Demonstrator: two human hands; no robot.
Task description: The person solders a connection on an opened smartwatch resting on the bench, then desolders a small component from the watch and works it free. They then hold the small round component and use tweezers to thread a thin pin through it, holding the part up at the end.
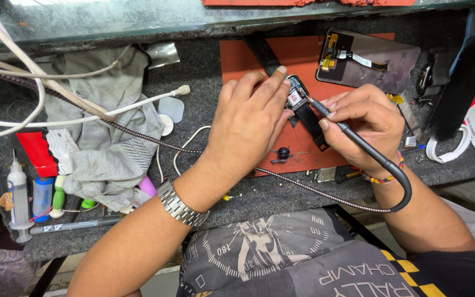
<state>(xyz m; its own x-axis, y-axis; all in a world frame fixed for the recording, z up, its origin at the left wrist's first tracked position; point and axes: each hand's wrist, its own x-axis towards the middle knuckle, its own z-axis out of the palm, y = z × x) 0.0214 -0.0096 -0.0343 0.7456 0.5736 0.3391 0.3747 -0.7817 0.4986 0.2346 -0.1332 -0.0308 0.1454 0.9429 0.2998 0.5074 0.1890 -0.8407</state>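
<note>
My left hand [247, 124] grips a small opened smartwatch body [296, 93] with a black strap, holding it over an orange work mat [248, 58]. My right hand [361, 124] is closed on a black soldering-iron handle [353, 136], its thin tip touching the watch's exposed inside. The handle's thick black cable [399, 187] loops down past my right wrist. A metal watch sits on my left wrist.
A phone display panel [366, 58] lies face down at the back of the mat. A grey cloth [108, 129], white cables, a syringe [17, 201], small bottles and a marker crowd the left. A coiled white cable [449, 147] and dark tools lie on the right.
</note>
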